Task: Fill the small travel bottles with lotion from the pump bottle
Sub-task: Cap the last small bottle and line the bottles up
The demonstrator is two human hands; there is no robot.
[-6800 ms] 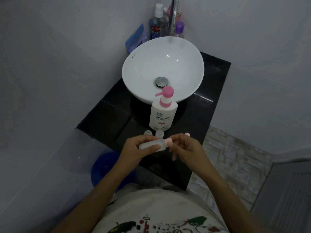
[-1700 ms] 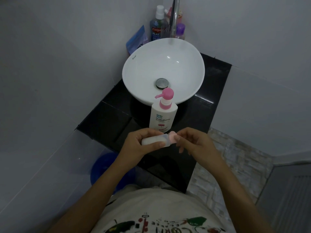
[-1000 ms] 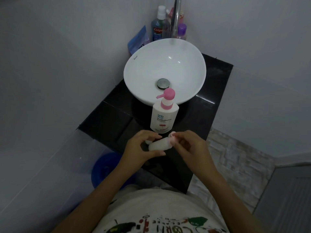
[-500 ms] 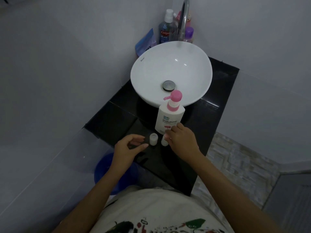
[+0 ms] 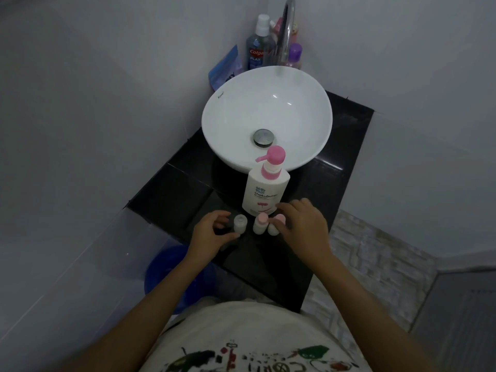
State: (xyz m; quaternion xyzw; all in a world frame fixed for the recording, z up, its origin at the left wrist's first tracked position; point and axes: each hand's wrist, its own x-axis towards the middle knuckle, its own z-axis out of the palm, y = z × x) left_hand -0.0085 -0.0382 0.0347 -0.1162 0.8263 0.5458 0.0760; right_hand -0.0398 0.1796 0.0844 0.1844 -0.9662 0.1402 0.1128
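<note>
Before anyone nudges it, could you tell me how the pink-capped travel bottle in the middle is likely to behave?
The middle travel bottle stands upright, narrow and tall, so it probably tips easily. It looks like small, light plastic, so a push may skid it on the glossy black counter. Toppled, it would likely roll, perhaps into the uncapped bottle beside it.

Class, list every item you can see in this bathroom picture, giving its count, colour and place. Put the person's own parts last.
pump bottle: 1, white with pink pump, on the counter in front of the basin
travel bottles: 3, whitish, in a row before the pump bottle; the middle and right ones have pink caps, the left one does not
basin: 1, white, on the counter
counter: 1, black
tap: 1, chrome, behind the basin
mouthwash bottle: 1, blue-grey, behind the basin
purple-capped bottle: 1, beside the tap
blue packet: 1, against the wall
blue bucket: 1, under the counter
left hand: beside the left bottle
right hand: fingers at the right bottle
</note>
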